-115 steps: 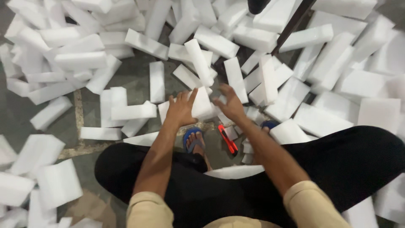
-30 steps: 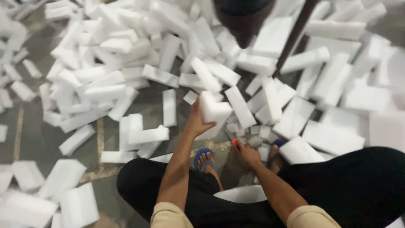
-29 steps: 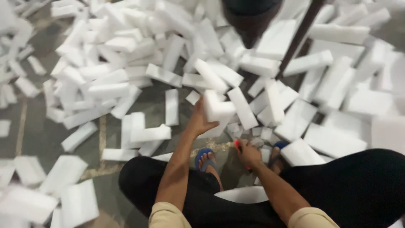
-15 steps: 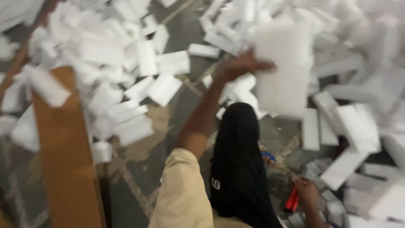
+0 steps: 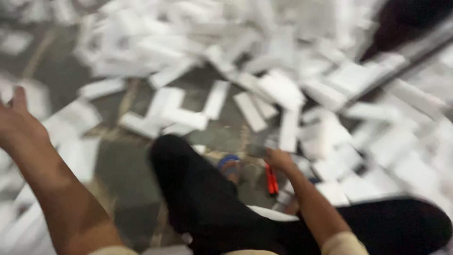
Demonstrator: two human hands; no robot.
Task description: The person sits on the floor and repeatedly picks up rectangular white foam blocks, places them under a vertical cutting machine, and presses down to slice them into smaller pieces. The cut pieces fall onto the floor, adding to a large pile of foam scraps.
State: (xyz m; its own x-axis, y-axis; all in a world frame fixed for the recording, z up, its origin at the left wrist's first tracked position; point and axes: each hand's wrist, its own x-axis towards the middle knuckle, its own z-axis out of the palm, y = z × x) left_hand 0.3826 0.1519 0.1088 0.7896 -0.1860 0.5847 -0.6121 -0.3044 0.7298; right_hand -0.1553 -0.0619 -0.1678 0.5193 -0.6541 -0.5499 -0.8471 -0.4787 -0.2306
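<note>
Left hand [image 5: 19, 120] now empty at far left, fingers apart; foam block gone.
Right hand [image 5: 278, 158] low at centre, red cutter [image 5: 271, 179] just beside; finger state unclear through blur.

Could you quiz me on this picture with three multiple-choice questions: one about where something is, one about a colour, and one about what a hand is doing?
1. Where does the red tool lie?
A. on the floor by the right hand
B. on a shelf
C. on the person's lap

2. What colour are the foam blocks strewn over the floor?
A. blue
B. white
C. green

3. How is the left hand?
A. gripping a block
B. raised out to the side, holding nothing
C. resting flat on the floor

Answers:
1 A, the tool lies just below that hand's fingers.
2 B, every piece looks white.
3 B, nothing shows in the lifted hand.
</note>
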